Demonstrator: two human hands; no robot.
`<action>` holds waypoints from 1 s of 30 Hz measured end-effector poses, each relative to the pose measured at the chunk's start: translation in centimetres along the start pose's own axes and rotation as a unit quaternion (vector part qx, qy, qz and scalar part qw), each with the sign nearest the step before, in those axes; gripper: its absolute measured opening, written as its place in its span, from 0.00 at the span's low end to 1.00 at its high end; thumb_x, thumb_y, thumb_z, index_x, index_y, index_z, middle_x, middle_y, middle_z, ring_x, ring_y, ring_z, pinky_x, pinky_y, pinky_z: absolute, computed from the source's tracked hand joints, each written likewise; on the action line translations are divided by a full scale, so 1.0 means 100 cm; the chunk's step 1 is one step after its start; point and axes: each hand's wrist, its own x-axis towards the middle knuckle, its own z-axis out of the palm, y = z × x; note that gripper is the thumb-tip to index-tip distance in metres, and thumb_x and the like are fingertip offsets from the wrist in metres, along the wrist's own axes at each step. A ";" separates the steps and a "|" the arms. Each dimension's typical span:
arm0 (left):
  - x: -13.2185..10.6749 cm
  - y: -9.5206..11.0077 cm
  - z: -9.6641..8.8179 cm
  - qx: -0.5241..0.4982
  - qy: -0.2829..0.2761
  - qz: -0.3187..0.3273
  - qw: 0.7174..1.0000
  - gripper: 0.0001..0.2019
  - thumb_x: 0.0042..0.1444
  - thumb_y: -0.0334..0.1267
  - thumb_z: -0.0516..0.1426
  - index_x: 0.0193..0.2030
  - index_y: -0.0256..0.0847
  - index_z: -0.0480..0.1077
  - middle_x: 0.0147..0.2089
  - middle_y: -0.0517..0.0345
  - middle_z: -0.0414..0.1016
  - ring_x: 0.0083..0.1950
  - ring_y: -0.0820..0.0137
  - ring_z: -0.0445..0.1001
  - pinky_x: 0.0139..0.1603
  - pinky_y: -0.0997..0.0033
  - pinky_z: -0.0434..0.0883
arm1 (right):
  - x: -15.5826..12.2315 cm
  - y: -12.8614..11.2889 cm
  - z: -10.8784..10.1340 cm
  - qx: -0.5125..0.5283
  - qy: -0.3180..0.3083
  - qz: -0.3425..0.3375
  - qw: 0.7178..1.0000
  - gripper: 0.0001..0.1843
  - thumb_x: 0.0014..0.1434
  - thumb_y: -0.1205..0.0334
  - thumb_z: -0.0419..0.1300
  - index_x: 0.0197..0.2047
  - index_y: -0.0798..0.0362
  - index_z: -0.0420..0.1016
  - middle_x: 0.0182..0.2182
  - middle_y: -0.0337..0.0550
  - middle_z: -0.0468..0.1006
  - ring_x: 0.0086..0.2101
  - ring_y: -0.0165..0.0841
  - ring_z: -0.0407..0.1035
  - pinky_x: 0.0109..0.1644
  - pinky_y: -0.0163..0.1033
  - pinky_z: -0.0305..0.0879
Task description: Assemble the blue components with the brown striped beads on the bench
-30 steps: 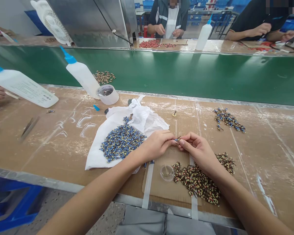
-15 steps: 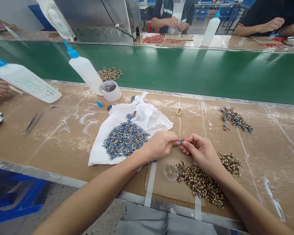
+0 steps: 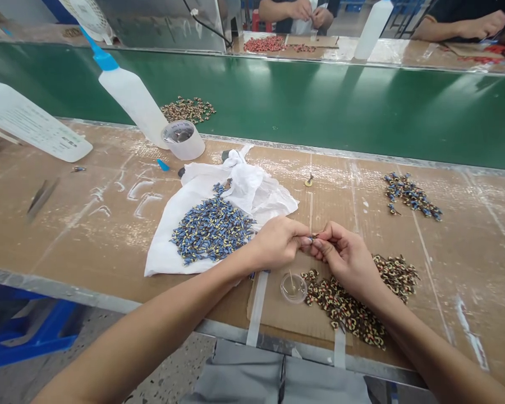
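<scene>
My left hand and my right hand meet fingertip to fingertip over the cardboard. Pinched between them is a tiny blue and dark piece, mostly covered by the fingers. Left of my left hand, a heap of small blue and yellow pieces lies on a white cloth. Beneath my right forearm spreads a pile of small brown, cream and red pieces. A small clear cup with a thin stick in it sits just below my hands.
Blue and brown pieces lie to the right. A tape roll and white bottles stand at the left, near tweezers. Beyond runs a green belt bearing more pieces. Co-workers' hands are across it.
The view has tilted down and shifted slightly, so the background sits higher. Both hands stay together on the small piece, with only slight finger movement.
</scene>
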 end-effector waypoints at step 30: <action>-0.005 0.006 -0.019 0.009 -0.046 0.055 0.997 0.11 0.66 0.36 0.47 0.38 0.37 0.68 0.31 0.60 0.68 0.32 0.73 0.63 0.33 0.73 0.58 | 0.006 -0.004 -0.014 0.004 0.013 -0.031 0.999 0.09 0.60 0.56 0.62 0.39 0.52 0.77 0.30 0.42 0.79 0.30 0.33 0.72 0.34 0.37 0.69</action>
